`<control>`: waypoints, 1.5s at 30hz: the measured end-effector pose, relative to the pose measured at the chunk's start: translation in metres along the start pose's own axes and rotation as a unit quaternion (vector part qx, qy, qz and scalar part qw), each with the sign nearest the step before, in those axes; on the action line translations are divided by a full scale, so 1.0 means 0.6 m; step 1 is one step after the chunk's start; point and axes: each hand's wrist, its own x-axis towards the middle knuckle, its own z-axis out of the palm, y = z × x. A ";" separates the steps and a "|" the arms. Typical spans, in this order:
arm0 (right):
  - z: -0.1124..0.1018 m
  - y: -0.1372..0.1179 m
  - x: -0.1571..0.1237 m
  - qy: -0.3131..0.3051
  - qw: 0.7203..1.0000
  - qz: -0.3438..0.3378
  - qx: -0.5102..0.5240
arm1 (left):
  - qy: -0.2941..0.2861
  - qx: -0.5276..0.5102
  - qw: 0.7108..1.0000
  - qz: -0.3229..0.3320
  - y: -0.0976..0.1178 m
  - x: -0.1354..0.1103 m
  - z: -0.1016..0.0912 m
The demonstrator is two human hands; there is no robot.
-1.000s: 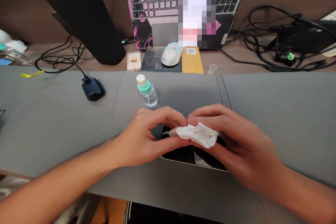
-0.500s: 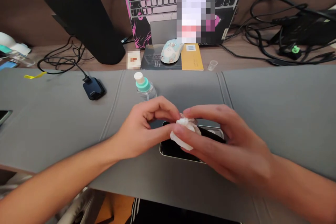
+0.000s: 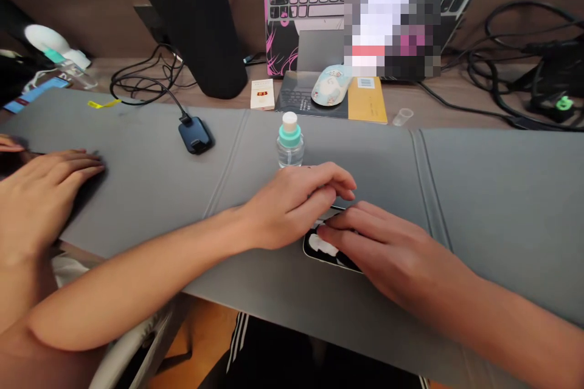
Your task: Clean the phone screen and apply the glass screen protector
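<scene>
A phone-like slab (image 3: 349, 262) with a glossy black face and pale rim lies on the grey desk mat, partly covered by my hands. My right hand (image 3: 387, 243) is over it, fingers bunched together on a white crumpled tissue (image 3: 322, 245) at the black face. Most of the tissue is hidden or blends with its reflection. My left hand (image 3: 305, 203) hovers at the slab's far left side, fingers loosely bent, holding nothing visible. Just beyond my left hand stands a clear bottle (image 3: 290, 144) with a mint collar and white top.
Another person's hand (image 3: 50, 194) rests on a dark object at the left. A dark blue plug-like block (image 3: 195, 135) with a cable lies on the mat (image 3: 502, 206). Behind are a black speaker-like box (image 3: 201, 30), a laptop (image 3: 319, 51), a mouse (image 3: 332, 85) and a small clear cup (image 3: 403, 117).
Both hands were pinching the tissue above the slab; now the right hand has it down at the black face. My left hand has let go. Another person's hand has appeared; the view shifted left.
</scene>
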 end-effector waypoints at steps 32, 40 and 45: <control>0.034 -0.005 0.038 -0.001 1.000 0.005 -0.011 | -0.061 -0.005 0.994 -0.088 -0.009 0.012 -0.006; 0.033 -0.004 0.038 -0.006 0.999 -0.011 -0.035 | -0.053 -0.032 0.994 -0.092 -0.013 0.010 -0.007; 0.030 -0.008 0.038 -0.014 0.998 -0.012 -0.061 | -0.050 -0.051 0.993 -0.099 -0.016 0.011 -0.008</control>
